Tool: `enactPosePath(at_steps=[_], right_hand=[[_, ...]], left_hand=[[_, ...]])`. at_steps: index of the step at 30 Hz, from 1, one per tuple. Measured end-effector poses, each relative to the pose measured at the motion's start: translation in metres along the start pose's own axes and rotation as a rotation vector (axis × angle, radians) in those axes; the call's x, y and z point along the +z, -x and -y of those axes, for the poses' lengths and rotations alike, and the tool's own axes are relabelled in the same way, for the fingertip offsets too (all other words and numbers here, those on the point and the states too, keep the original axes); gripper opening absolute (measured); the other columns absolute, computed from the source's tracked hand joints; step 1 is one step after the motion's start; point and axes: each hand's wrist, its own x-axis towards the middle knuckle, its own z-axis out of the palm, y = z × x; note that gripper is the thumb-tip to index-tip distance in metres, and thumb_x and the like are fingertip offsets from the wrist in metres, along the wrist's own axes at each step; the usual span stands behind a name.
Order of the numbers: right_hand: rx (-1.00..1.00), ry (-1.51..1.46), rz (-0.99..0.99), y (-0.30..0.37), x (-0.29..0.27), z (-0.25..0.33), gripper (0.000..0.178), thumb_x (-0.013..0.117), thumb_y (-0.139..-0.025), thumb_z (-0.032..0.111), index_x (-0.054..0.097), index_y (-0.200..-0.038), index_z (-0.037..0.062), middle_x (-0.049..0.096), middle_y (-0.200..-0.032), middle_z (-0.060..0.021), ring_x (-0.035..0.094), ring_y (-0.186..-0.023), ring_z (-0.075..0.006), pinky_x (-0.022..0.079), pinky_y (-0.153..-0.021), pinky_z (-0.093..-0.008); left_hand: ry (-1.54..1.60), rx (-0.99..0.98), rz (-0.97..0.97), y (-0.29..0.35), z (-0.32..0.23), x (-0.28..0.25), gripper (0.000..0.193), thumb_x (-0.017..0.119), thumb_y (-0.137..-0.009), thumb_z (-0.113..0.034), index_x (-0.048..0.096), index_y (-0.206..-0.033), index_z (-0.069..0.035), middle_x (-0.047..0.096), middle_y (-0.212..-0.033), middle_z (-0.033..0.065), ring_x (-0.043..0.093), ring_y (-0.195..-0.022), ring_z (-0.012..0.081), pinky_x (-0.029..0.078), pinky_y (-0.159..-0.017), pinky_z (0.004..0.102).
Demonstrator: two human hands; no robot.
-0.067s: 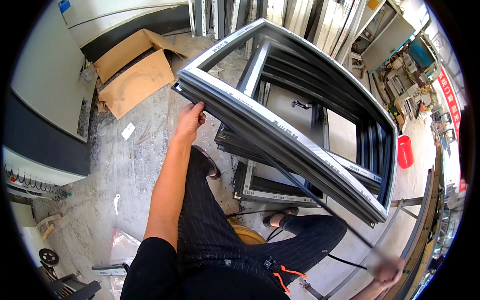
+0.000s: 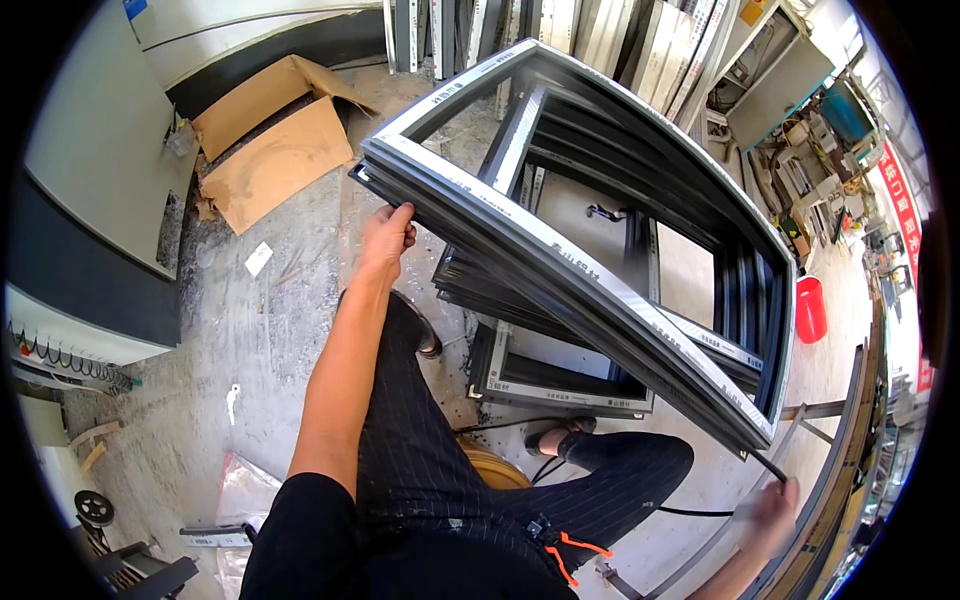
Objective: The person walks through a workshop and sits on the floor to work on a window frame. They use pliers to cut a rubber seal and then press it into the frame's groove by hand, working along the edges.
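A large dark window frame (image 2: 575, 245) with whitish protective film on its faces lies tilted across the upper right, its near long side toward me. My left hand (image 2: 388, 238) is closed at that side near the left corner, thumb and fingers gripping the edge. Out past the frame's right-hand corner, my right hand (image 2: 770, 512) is closed and smeared by motion. A black rubber strip (image 2: 767, 465) runs from the corner into this hand. Between the two hands the strip lies close along the frame's edge and is hard to make out.
More dark frames (image 2: 560, 395) are stacked underneath. An opened cardboard box (image 2: 280, 165) lies at the far left, beside a grey cabinet (image 2: 100, 140). Aluminium profiles (image 2: 600, 35) lean at the back. A red bucket (image 2: 811, 310) stands right, near a rack (image 2: 850, 440). Black cord (image 2: 690, 513) trails below.
The black strip was stretched away from the frame's near side; now it lies close to that side. My right hand has risen slightly. The left hand keeps its place on the edge.
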Motion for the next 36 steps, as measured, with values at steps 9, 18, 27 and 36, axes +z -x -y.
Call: enactPosePath(at_steps=[9, 18, 27, 36], right_hand=[[-0.354, 0.802, 0.179, -0.089, 0.026, -0.076, 0.039, 0.059, -0.095, 0.028, 0.048, -0.065, 0.0054, 0.040, -0.057, 0.0040, 0.034, -0.050, -0.0042, 0.026, -0.044, -0.0237], [-0.480, 0.919, 0.159, -0.092, 0.046, -0.070, 0.041, 0.059, -0.095, 0.029, 0.048, -0.068, 0.0004, 0.040, -0.061, 0.0012, 0.034, -0.059, -0.0072, 0.030, -0.052, -0.0265], [-0.462, 0.954, 0.221, -0.105, 0.032, -0.069, 0.039, 0.059, -0.094, 0.033, 0.059, -0.079, -0.0029, 0.050, -0.065, -0.0018, 0.043, -0.064, -0.0097, 0.037, -0.058, -0.0267], [-0.564, 1.024, 0.145, -0.096, 0.042, -0.070, 0.039, 0.058, -0.095, 0.031, 0.055, -0.075, -0.0022, 0.047, -0.062, -0.0056, 0.040, -0.062, -0.0121, 0.037, -0.057, -0.0294]], left_hand=[[-0.017, -0.119, 0.109, 0.015, 0.000, -0.004, 0.024, 0.064, -0.089, -0.029, 0.051, -0.079, -0.010, 0.051, -0.065, -0.0003, 0.052, -0.060, 0.0119, 0.044, -0.055, 0.0275], [-0.044, -0.138, 0.165, 0.038, 0.001, 0.014, 0.031, 0.066, -0.089, -0.033, 0.053, -0.079, -0.008, 0.052, -0.064, 0.0010, 0.049, -0.054, 0.0109, 0.041, -0.052, 0.0240], [-0.015, -0.169, 0.181, 0.054, 0.000, 0.033, 0.030, 0.064, -0.091, -0.033, 0.050, -0.081, -0.008, 0.051, -0.065, 0.0007, 0.047, -0.054, 0.0095, 0.039, -0.049, 0.0228], [-0.199, -0.193, 0.216, 0.059, 0.008, 0.032, 0.048, 0.056, -0.091, -0.051, 0.052, -0.074, -0.007, 0.051, -0.059, 0.0008, 0.050, -0.049, 0.0116, 0.039, -0.045, 0.0249]])
